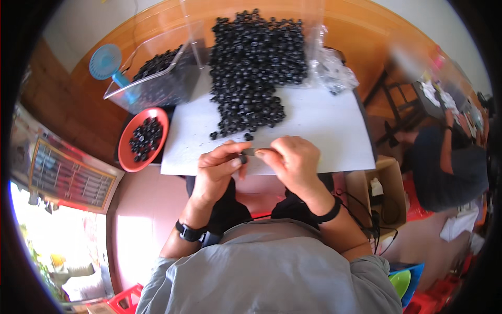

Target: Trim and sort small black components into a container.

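Note:
Over the near edge of the white board, my left hand pinches a small round black piece between thumb and fingers. My right hand grips a short, flat grey blade-like tool, its tip up against the piece. Most of the tool's handle is hidden in my fingers. Beyond my hands, a large heap of the same black pieces spreads over the board, with a few loose ones at its near end.
To the left, an orange-red bowl contains several black pieces. Behind it stands a clear plastic bin with more, and a blue fan. A crumpled clear bag lies at the back right. A cardboard box and a seated person are right.

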A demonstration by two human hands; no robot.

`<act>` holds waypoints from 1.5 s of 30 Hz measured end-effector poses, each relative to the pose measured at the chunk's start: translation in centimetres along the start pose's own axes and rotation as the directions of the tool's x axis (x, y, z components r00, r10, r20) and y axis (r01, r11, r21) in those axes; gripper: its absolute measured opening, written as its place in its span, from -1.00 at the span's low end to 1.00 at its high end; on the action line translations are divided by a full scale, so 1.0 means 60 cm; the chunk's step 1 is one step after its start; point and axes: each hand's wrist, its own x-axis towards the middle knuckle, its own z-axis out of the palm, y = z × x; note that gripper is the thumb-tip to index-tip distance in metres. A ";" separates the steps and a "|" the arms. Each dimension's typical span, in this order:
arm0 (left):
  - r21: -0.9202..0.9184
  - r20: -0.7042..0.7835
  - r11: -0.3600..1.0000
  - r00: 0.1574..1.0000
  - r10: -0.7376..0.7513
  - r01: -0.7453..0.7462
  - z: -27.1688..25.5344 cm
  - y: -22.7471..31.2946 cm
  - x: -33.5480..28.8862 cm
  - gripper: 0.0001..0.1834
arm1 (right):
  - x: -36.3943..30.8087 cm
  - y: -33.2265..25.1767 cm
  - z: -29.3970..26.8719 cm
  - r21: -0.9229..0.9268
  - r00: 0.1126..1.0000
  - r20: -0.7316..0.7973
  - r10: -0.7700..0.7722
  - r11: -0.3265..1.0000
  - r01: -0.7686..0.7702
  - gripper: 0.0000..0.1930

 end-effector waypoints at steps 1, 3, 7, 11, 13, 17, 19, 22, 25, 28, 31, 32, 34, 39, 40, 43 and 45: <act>-0.016 0.000 1.000 1.000 -0.007 0.007 0.002 0.003 -0.001 -0.64 | 0.002 -0.002 -0.001 0.011 0.999 0.021 0.032 0.999 -0.032 -0.62; -0.051 -0.009 0.998 1.000 -0.027 0.026 -0.005 0.008 -0.008 -0.64 | 0.007 -0.007 0.004 0.084 0.995 0.064 0.079 0.993 -0.084 -0.62; -0.099 -0.058 0.993 0.996 -0.071 0.065 -0.007 0.007 -0.013 -0.60 | 0.020 -0.015 -0.013 0.160 0.945 0.203 0.257 0.943 -0.291 -0.66; 0.069 -0.136 0.991 0.985 -0.106 0.116 0.000 0.056 -0.016 -0.60 | 0.013 -0.011 -0.017 0.171 0.940 0.179 0.291 0.932 -0.321 -0.66; 0.354 -0.126 0.934 0.992 -0.007 0.051 -0.017 0.105 -0.022 -0.62 | 0.012 -0.013 -0.018 0.168 0.962 0.148 0.227 0.953 -0.251 -0.67; 0.781 -0.258 0.624 0.923 0.285 0.025 -0.127 0.183 -0.028 -0.62 | 0.011 -0.012 -0.013 0.160 0.978 0.122 0.168 0.969 -0.187 -0.67; 0.854 -0.319 0.504 0.895 0.311 0.130 -0.184 0.205 -0.025 -0.62 | 0.010 -0.009 -0.010 0.157 0.983 0.108 0.147 0.974 -0.163 -0.67; 0.987 -0.128 0.143 0.908 0.400 0.076 -0.239 0.199 -0.016 -0.62 | 0.009 -0.006 -0.005 0.147 0.988 0.094 0.124 0.980 -0.137 -0.66; 0.993 0.107 -0.092 0.877 0.469 -0.072 -0.179 0.173 -0.007 -0.70 | 0.006 -0.003 -0.003 0.124 0.992 0.085 0.096 0.987 -0.106 -0.67; 0.972 0.098 0.163 0.922 0.375 -0.170 -0.117 0.118 0.002 -0.76 | 0.005 -0.006 -0.004 0.091 0.995 0.077 0.069 0.993 -0.076 -0.68; 0.971 0.158 0.106 0.908 0.388 -0.214 -0.082 0.079 0.024 -0.80 | 0.006 -0.008 -0.004 0.077 0.995 0.089 0.053 0.995 -0.060 -0.68; 0.987 0.131 0.032 0.918 0.375 -0.154 -0.078 0.069 0.030 -0.81 | 0.005 -0.009 -0.005 0.074 0.995 0.089 0.046 0.996 -0.053 -0.68; 0.992 0.117 -0.085 0.921 0.372 -0.091 -0.086 0.054 0.039 -0.86 | 0.003 -0.010 -0.007 0.059 0.994 0.102 0.029 0.998 -0.035 -0.69; 0.978 0.186 0.035 0.938 0.294 -0.205 -0.104 0.079 0.026 -0.80 | 0.000 -0.002 -0.010 0.020 0.993 0.113 -0.042 0.999 0.040 -0.70; 0.969 0.225 0.038 0.934 0.276 -0.245 -0.100 0.091 0.020 -0.77 | 0.003 -0.002 -0.012 0.016 0.990 0.130 -0.057 0.998 0.056 -0.71; 0.971 0.031 0.216 0.951 0.306 -0.101 -0.097 0.098 0.006 -0.74 | 0.005 0.000 -0.010 0.040 0.990 0.124 -0.061 0.998 0.056 -0.71; 0.974 -0.005 0.215 0.944 0.330 -0.070 -0.094 0.094 0.003 -0.78 | 0.004 0.002 -0.008 0.038 0.990 0.127 -0.059 0.998 0.054 -0.71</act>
